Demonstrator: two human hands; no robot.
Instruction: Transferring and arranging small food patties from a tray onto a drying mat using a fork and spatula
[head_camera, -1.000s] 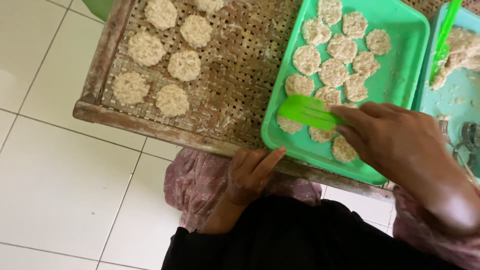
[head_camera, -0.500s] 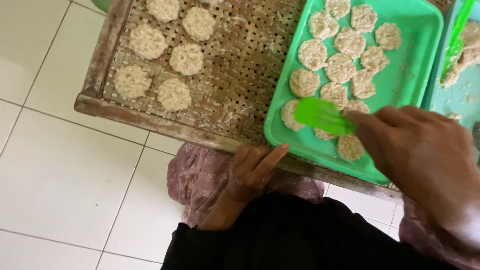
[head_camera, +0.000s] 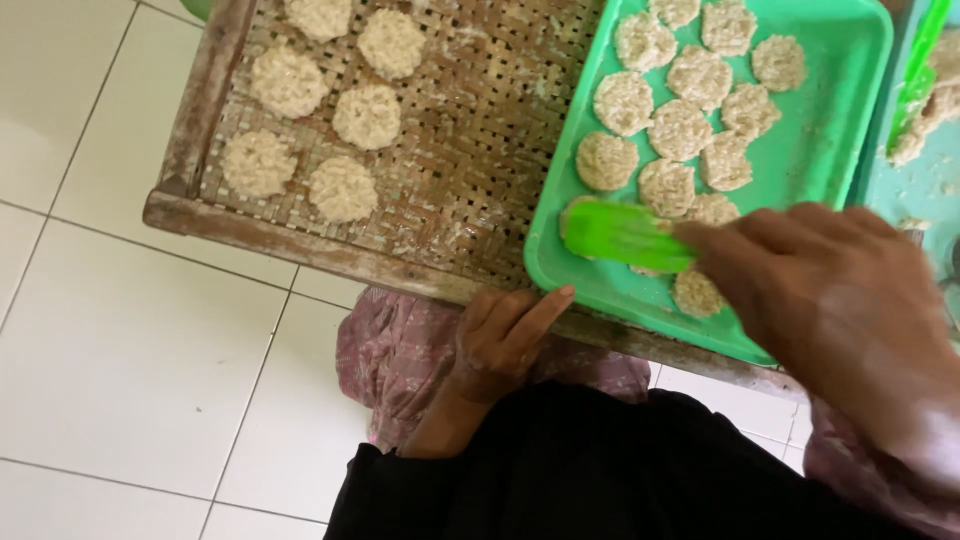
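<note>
**Head view: spatula worked under cakes on green tray**

The right hand (head_camera: 840, 300) gripped a green spatula (head_camera: 620, 232), fingers closed round its handle, blade laid flat at the near-left corner of the green tray (head_camera: 840, 120), seemingly under a pale round cake (head_camera: 606, 160)-type piece. The low blade angle suited lifting without breakage. The left hand (head_camera: 500, 340) held nothing, loosely curled, fingertip touching the woven rack (head_camera: 470, 150) frame, apparently steadying it. Six cakes (head_camera: 342, 188) sat spaced on the rack. A teal tray (head_camera: 930, 190) lay alongside.
</note>
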